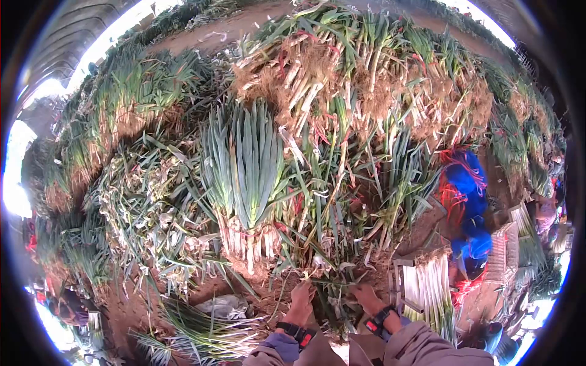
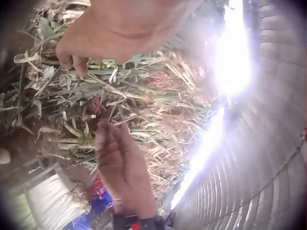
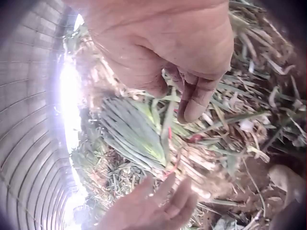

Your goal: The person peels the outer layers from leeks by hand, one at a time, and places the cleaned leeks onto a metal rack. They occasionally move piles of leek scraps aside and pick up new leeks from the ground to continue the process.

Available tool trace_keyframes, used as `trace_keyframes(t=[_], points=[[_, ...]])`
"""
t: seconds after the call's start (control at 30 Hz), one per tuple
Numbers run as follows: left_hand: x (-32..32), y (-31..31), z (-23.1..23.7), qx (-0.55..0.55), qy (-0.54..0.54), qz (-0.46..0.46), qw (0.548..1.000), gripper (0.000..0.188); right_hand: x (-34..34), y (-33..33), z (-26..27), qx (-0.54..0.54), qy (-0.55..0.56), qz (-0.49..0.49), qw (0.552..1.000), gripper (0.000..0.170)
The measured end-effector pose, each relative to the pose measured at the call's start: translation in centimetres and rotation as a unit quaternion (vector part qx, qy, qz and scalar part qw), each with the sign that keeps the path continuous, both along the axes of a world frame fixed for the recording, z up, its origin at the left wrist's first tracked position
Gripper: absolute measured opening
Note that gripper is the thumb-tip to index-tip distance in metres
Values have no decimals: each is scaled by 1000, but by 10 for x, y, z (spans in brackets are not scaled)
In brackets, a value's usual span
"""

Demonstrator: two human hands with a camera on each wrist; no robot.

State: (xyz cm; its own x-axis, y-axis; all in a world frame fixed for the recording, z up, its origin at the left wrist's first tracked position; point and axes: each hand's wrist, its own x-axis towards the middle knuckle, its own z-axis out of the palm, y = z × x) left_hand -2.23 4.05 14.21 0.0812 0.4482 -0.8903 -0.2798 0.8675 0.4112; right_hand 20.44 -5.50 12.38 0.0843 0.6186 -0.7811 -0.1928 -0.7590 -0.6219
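Note:
In the head view a narrow green onion leaf (image 1: pixel 331 282) stretches between the two hands, low over the ground. My left hand (image 1: pixel 300 303) holds its left end with the fingers curled in. The right hand (image 1: pixel 368 299) pinches the other end between thumb and fingers; in the right wrist view a leaf (image 3: pixel 168 116) hangs at these fingertips. Just ahead of the left hand stands a thick bundle of green onions (image 1: pixel 250 177), leaves up, with a red tie (image 3: pixel 172 165) near its white stalks.
Cut leaves (image 1: pixel 152 213) and loose stalks litter the left side. A metal frame (image 1: pixel 400 287) holds trimmed white stalks (image 1: pixel 430 283) at the right, near blue twine (image 1: pixel 473 244). More green onions (image 1: pixel 207 332) lie front left beside a plastic bag (image 1: pixel 224 307). Tied bundles (image 1: pixel 366 79) are heaped behind.

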Motion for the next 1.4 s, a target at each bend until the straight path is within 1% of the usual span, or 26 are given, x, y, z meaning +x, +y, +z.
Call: trace_keyframes(t=[0.1,0.2,0.23,0.27,0.3,0.37,0.43,0.47,0.5,0.53,0.6,0.7,0.73,0.8,0.83,0.87,0.93,1.0,1.07,1.13,1.2,1.23,1.27,1.33,1.37,1.4], points=[[-9,-2,-27,27,31,46,998,16,-2,-45,-18,-24,39,-79,996,32],[-2,8,-2,43,53,99,993,16,-4,-64,-30,-53,10,-94,994,26],[-9,9,-5,53,64,53,995,16,-2,-70,-43,-57,-44,-35,997,33],[-16,5,-5,54,76,3,996,16,2,-71,-75,-36,-163,41,985,39],[-15,-4,-12,91,54,20,994,17,7,-95,-102,-22,-216,102,971,40],[-22,-20,-44,123,47,-36,991,16,11,-99,-106,26,-262,185,947,40],[-31,-41,-82,133,37,-66,988,20,15,-85,-98,94,-275,208,934,38],[-28,-50,-99,113,36,-71,990,20,21,-100,-136,56,-247,214,943,40],[-21,-55,-119,50,55,-14,997,23,27,-95,-133,73,-284,244,924,50],[-19,-63,-137,-12,76,44,996,26,35,-97,-145,62,-282,247,925,50],[-32,-95,-200,-10,82,27,996,29,44,-103,-169,15,-214,256,942,62],[-42,-118,-255,17,154,-15,988,39,60,-101,-197,-1,-226,260,939,70],[-38,-115,-259,10,155,-13,988,39,69,-95,-209,0,-219,251,943,72],[-28,-101,-267,30,256,-79,963,44,90,-68,-231,-30,-176,295,939,80],[-40,-110,-308,50,263,-88,960,56,95,-58,-239,7,-235,305,923,84],[-47,-102,-324,40,264,-89,960,56,100,-47,-252,46,-293,313,902,87],[-49,-76,-352,58,349,-249,902,75,118,-16,-292,82,-332,311,887,98],[-34,-42,-361,36,413,-267,870,84,122,32,-300,48,-338,278,898,108],[-22,-8,-365,81,426,-260,863,96,133,72,-334,86,-377,260,885,117],[-4,22,-369,38,428,-215,877,105,139,114,-362,115,-358,231,897,119],[-10,25,-412,74,369,-154,914,114,152,146,-423,274,-422,218,836,92],[-6,19,-425,72,269,-117,953,138,139,162,-405,190,-397,208,874,85],[12,18,-419,62,248,-135,957,138,125,178,-391,106,-368,197,903,79],[19,-23,-465,96,281,-128,946,126,120,181,-452,33,-289,228,929,101],[25,-40,-476,120,292,-124,941,120,93,172,-439,1,-409,317,856,91],[33,-59,-483,159,291,-120,936,111,80,149,-475,29,-542,413,731,80]])
